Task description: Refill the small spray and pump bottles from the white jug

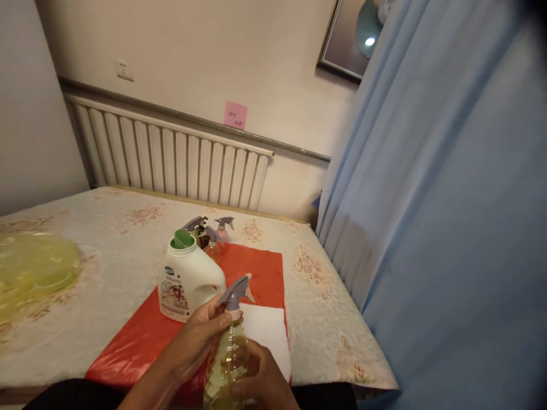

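Observation:
A clear spray bottle (226, 359) with yellowish liquid and a grey trigger head is held upright at the table's near edge. My left hand (200, 333) wraps its neck just under the trigger head. My right hand (262, 381) grips the bottle's lower body. Just behind stands a white detergent jug (188, 282) with a green open cap, on a red mat (260, 267). Three smaller spray bottles (211, 233) with grey triggers stand behind the jug.
A white paper sheet (267, 333) lies on the red mat beside my hands. A yellow translucent basin (34, 267) sits at the left on the floral tablecloth (106, 245). A blue curtain (427, 228) hangs close on the right. A radiator (171, 159) lines the wall.

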`<action>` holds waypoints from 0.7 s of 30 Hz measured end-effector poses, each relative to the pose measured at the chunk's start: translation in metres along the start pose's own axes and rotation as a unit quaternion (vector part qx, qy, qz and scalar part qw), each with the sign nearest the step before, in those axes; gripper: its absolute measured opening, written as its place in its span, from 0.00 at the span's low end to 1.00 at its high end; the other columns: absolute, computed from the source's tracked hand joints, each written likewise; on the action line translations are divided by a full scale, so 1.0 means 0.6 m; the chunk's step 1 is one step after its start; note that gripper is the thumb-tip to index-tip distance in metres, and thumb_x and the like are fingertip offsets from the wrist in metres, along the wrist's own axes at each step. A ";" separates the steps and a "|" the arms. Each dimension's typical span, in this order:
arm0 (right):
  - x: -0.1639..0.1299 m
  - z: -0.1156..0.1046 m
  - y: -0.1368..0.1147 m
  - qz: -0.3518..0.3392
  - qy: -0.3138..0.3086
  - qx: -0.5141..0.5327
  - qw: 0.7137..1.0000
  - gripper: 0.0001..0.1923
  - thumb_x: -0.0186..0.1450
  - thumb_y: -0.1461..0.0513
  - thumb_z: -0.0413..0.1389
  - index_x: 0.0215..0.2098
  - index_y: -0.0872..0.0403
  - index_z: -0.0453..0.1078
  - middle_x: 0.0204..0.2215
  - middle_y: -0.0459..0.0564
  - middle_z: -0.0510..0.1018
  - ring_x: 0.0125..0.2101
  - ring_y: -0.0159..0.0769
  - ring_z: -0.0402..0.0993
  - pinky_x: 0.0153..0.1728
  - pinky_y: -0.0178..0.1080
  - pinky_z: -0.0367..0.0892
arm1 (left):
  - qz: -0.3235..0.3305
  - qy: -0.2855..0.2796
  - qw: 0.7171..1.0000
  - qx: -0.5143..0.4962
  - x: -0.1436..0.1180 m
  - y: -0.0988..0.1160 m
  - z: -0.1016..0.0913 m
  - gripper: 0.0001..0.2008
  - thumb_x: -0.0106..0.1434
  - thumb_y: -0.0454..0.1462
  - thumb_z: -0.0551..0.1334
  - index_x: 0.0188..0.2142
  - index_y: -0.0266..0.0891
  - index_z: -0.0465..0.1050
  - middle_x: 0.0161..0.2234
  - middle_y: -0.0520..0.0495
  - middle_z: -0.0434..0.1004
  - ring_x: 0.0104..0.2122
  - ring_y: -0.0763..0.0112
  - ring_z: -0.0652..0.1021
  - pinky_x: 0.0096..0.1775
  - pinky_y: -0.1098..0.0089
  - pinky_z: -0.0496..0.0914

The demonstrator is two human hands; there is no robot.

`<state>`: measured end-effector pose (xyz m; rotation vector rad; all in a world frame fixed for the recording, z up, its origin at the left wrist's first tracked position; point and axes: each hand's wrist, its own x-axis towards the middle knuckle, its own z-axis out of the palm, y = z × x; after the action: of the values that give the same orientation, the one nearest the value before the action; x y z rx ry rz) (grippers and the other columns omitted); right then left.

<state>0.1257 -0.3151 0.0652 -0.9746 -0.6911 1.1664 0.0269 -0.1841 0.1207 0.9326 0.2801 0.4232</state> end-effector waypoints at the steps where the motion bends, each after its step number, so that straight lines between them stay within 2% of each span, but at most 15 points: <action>1: -0.001 0.001 0.000 0.002 0.002 0.002 1.000 0.37 0.35 0.59 0.76 0.44 0.58 0.77 0.31 0.49 0.80 0.30 0.36 0.75 0.33 0.36 0.65 | 0.010 0.001 1.000 -0.001 0.001 -0.001 0.001 0.13 0.58 0.36 0.70 0.43 0.42 0.77 0.35 0.50 0.78 0.31 0.72 0.77 0.34 0.73 0.70; 4: -0.005 0.008 -0.001 0.016 -0.015 0.036 0.999 0.35 0.35 0.59 0.75 0.43 0.58 0.77 0.30 0.49 0.81 0.31 0.39 0.76 0.34 0.38 0.67 | 0.010 -0.009 1.000 -0.004 0.002 -0.002 0.000 0.12 0.58 0.35 0.71 0.43 0.40 0.78 0.36 0.49 0.80 0.33 0.71 0.78 0.35 0.74 0.70; 9: -0.012 0.022 -0.004 0.023 -0.077 0.100 0.992 0.29 0.41 0.59 0.72 0.41 0.59 0.77 0.31 0.54 0.81 0.36 0.48 0.79 0.37 0.45 0.71 | -0.038 -0.033 0.998 -0.028 -0.003 0.001 -0.006 0.15 0.55 0.40 0.72 0.40 0.36 0.79 0.38 0.41 0.83 0.38 0.64 0.80 0.40 0.70 0.72; 11: -0.012 0.024 -0.009 0.014 -0.072 0.106 0.992 0.30 0.41 0.60 0.72 0.42 0.59 0.77 0.32 0.54 0.81 0.37 0.49 0.79 0.38 0.45 0.72 | -0.045 -0.023 0.998 -0.043 -0.005 0.002 -0.006 0.14 0.55 0.40 0.73 0.39 0.36 0.79 0.38 0.42 0.83 0.39 0.64 0.81 0.40 0.69 0.72; 15: -0.009 0.022 -0.013 -0.001 -0.051 0.103 0.993 0.31 0.42 0.61 0.71 0.44 0.60 0.76 0.34 0.54 0.81 0.37 0.47 0.79 0.40 0.44 0.71 | -0.011 -0.002 0.998 -0.060 -0.005 0.000 0.000 0.13 0.54 0.41 0.73 0.36 0.37 0.79 0.38 0.43 0.83 0.40 0.63 0.80 0.42 0.69 0.72; 18: -0.010 0.020 -0.010 0.000 -0.047 0.102 0.994 0.31 0.42 0.63 0.70 0.45 0.60 0.76 0.33 0.54 0.82 0.36 0.46 0.79 0.40 0.44 0.71 | -0.008 0.030 0.999 -0.040 -0.002 0.000 0.004 0.12 0.52 0.38 0.74 0.36 0.37 0.79 0.35 0.47 0.82 0.38 0.67 0.80 0.43 0.71 0.71; 21: -0.015 0.020 -0.008 -0.004 -0.060 0.113 0.992 0.29 0.44 0.63 0.69 0.45 0.59 0.76 0.33 0.53 0.82 0.36 0.46 0.79 0.39 0.43 0.71 | -0.018 -0.003 0.998 -0.067 -0.003 0.001 0.002 0.15 0.53 0.38 0.73 0.41 0.38 0.79 0.36 0.47 0.81 0.38 0.66 0.80 0.45 0.68 0.71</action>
<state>0.1152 -0.3210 0.0751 -0.7159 -0.6410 1.2734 0.0260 -0.1854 0.1219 0.7970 0.2585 0.4011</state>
